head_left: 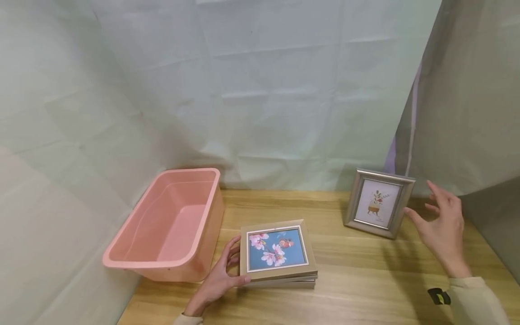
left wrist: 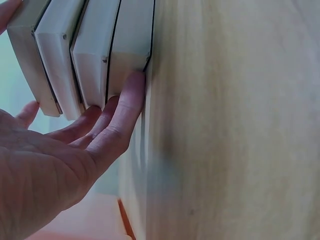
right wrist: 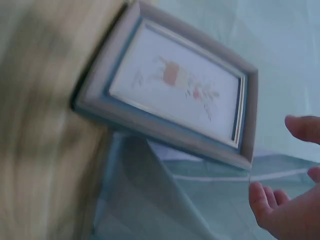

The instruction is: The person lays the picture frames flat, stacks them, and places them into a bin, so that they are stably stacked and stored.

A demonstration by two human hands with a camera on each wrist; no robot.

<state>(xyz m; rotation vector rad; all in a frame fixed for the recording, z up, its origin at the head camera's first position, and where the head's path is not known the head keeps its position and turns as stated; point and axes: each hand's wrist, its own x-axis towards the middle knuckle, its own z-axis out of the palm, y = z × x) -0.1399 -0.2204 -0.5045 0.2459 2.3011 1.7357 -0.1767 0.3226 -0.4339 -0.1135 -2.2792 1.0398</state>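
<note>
Clock per head view. Standing photo frame (head_left: pixel 378 203) at 4 o'clock, tilted slightly back on table (head_left: pixel 349 275). Right hand (head_left: pixel 442 221) off its 3 o'clock edge, thumb and fingers apart, just beside, not touching. Frame stack (head_left: pixel 278 253) at 6 o'clock; left hand (head_left: pixel 222 275) rests along its 9 o'clock side, unclamped. Pink tub (head_left: pixel 162 263) at 8 o'clock. Standing frame likely light, stiff, smooth, front fragile; best held by side edges.

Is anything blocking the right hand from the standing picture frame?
Nothing visible blocks it: the right hand is beside the standing picture frame, with only open space between them in the right wrist view. The stacked frames and left hand are off to the left.
</note>
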